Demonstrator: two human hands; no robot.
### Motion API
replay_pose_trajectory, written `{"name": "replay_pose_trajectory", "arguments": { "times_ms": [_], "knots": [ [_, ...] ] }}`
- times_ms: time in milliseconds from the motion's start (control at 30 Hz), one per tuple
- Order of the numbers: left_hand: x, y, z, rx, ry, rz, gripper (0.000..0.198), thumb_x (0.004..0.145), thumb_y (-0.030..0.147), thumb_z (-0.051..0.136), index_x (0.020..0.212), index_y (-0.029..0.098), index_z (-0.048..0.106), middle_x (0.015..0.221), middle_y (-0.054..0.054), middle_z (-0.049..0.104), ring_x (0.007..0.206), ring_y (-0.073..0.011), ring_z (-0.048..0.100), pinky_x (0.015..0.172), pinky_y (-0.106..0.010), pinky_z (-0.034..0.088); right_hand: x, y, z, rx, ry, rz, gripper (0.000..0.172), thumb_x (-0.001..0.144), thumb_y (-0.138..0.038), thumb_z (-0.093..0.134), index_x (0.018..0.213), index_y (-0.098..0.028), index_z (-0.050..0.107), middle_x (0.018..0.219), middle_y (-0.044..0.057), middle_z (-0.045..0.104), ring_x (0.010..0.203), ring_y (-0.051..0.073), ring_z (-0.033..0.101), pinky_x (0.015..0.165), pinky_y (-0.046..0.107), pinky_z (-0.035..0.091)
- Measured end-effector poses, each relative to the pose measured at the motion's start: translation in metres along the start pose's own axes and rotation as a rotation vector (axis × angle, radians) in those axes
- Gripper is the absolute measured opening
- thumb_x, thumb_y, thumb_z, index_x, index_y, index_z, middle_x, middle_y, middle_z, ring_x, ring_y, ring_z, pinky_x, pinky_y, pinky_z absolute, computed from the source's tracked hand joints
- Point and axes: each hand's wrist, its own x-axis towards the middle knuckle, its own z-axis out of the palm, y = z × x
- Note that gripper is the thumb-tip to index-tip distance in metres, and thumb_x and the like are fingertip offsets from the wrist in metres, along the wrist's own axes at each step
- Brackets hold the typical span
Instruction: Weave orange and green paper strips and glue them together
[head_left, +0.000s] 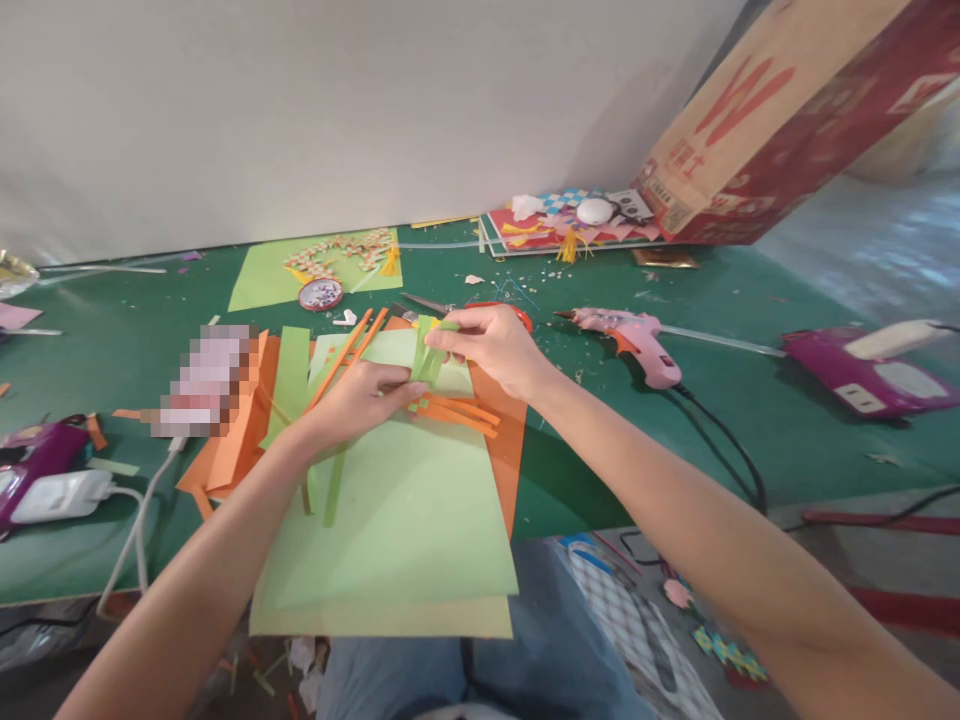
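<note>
Fingers (448,340) of the right hand (495,348): closed in a pinch on the upper end of the green paper strips (429,365), which are bent and lifted just above the sheets. Fingers (397,388) of the left hand (358,398): curled, tips touching the lower end of the same strips; whether they pinch or merely press cannot be told.

Head view, items: green paper strips between the two hands, over the orange strips (459,412). These lie fanned on a light green sheet (405,520) and an orange sheet (511,445) on the table (712,430). Scissors (424,301) just behind the right hand. Pink glue gun (636,342) near, to its right, cord trailing off the table edge.

Risk, as judged — thin paper drawn between two hands may tear or crease askew if the pull is uneven. A wrist brushing the loose orange strips would scatter them.
</note>
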Motion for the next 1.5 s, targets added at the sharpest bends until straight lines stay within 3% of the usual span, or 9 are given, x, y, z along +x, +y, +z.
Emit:
{"name": "replay_pose_trajectory", "arguments": {
  "times_ms": [233, 400, 567, 733, 1100, 1167, 1300, 1367, 1500],
  "knots": [
    [0.000, -0.002, -0.003, 0.066, -0.019, 0.019, 0.046, 0.082, 0.040, 0.054, 0.050, 0.020, 0.027, 0.051, 0.005, 0.023, 0.046, -0.0094, 0.049, 0.041, -0.019, 0.036, 0.004, -0.002, -0.010, 0.072, 0.157, 0.008, 0.030, 0.068, -0.045, 0.073, 0.069, -0.016, 0.067, 0.063, 0.000, 0.058, 0.056, 0.008, 0.048, 0.052, 0.025, 0.036],
    [0.003, -0.003, -0.003, 0.018, 0.097, -0.058, 0.041, 0.082, 0.038, 0.055, 0.050, 0.020, 0.036, 0.047, 0.004, 0.044, 0.054, -0.0151, 0.064, 0.047, -0.021, 0.043, 0.009, 0.000, -0.017, 0.137, 0.278, -0.031, 0.044, 0.077, -0.060, 0.060, 0.068, -0.018, 0.063, 0.066, 0.002, 0.058, 0.056, 0.009, 0.052, 0.052, 0.024, 0.038],
    [0.006, -0.004, -0.005, 0.026, 0.238, -0.057, 0.036, 0.082, 0.040, 0.054, 0.053, 0.019, 0.049, 0.055, -0.001, 0.066, 0.056, -0.0160, 0.065, 0.054, -0.026, 0.049, 0.005, 0.000, -0.010, 0.050, 0.076, 0.015, 0.061, 0.078, -0.072, 0.047, 0.069, -0.016, 0.067, 0.068, 0.005, 0.062, 0.063, 0.012, 0.057, 0.059, 0.027, 0.043],
    [0.005, -0.004, -0.006, 0.019, 0.279, -0.017, 0.034, 0.082, 0.040, 0.055, 0.055, 0.019, 0.052, 0.055, 0.000, 0.066, 0.057, -0.0159, 0.065, 0.061, -0.027, 0.051, -0.003, 0.000, 0.001, -0.281, -0.179, -0.032, 0.044, 0.074, -0.060, 0.062, 0.072, -0.016, 0.066, 0.075, 0.004, 0.065, 0.073, 0.014, 0.057, 0.066, 0.027, 0.039],
    [0.004, -0.002, -0.006, 0.061, 0.327, -0.012, 0.038, 0.082, 0.038, 0.055, 0.052, 0.019, 0.044, 0.052, 0.001, 0.062, 0.051, -0.0125, 0.061, 0.047, -0.022, 0.039, -0.002, 0.000, 0.001, -0.257, -0.167, -0.034, 0.024, 0.073, -0.039, 0.068, 0.066, -0.017, 0.062, 0.071, 0.001, 0.065, 0.068, 0.013, 0.055, 0.066, 0.027, 0.040],
    [0.005, -0.002, -0.006, 0.024, 0.398, -0.027, 0.039, 0.082, 0.037, 0.057, 0.052, 0.019, 0.040, 0.050, 0.002, 0.059, 0.052, -0.0125, 0.063, 0.047, -0.021, 0.040, -0.001, 0.003, 0.001, -0.267, -0.103, -0.085, 0.022, 0.075, -0.039, 0.067, 0.078, -0.018, 0.065, 0.084, 0.004, 0.068, 0.077, 0.015, 0.059, 0.071, 0.028, 0.043],
    [0.007, -0.006, -0.010, -0.101, 0.728, -0.052, 0.035, 0.084, 0.036, 0.056, 0.058, 0.020, 0.039, 0.051, 0.004, 0.055, 0.051, -0.0106, 0.063, 0.048, -0.019, 0.043, 0.001, 0.010, 0.000, -0.382, 0.061, -0.120, 0.036, 0.079, -0.034, 0.065, 0.111, -0.017, 0.062, 0.090, 0.007, 0.069, 0.077, 0.017, 0.060, 0.071, 0.030, 0.044],
    [0.008, -0.006, -0.012, -0.142, 0.820, -0.059, 0.036, 0.085, 0.037, 0.056, 0.059, 0.020, 0.038, 0.051, 0.005, 0.053, 0.049, -0.0097, 0.062, 0.048, -0.018, 0.044, 0.001, 0.012, 0.001, -0.457, -0.008, -0.120, 0.032, 0.081, -0.029, 0.063, 0.110, -0.016, 0.065, 0.085, 0.006, 0.069, 0.072, 0.016, 0.059, 0.069, 0.029, 0.044],
    [0.009, -0.006, -0.012, -0.151, 0.806, -0.070, 0.038, 0.084, 0.038, 0.058, 0.059, 0.020, 0.035, 0.050, 0.006, 0.050, 0.049, -0.0102, 0.063, 0.048, -0.018, 0.045, -0.005, 0.012, 0.009, -0.583, -0.389, -0.205, 0.024, 0.085, -0.015, 0.053, 0.098, -0.018, 0.074, 0.088, 0.006, 0.069, 0.075, 0.014, 0.059, 0.071, 0.027, 0.042]
  ]
}}
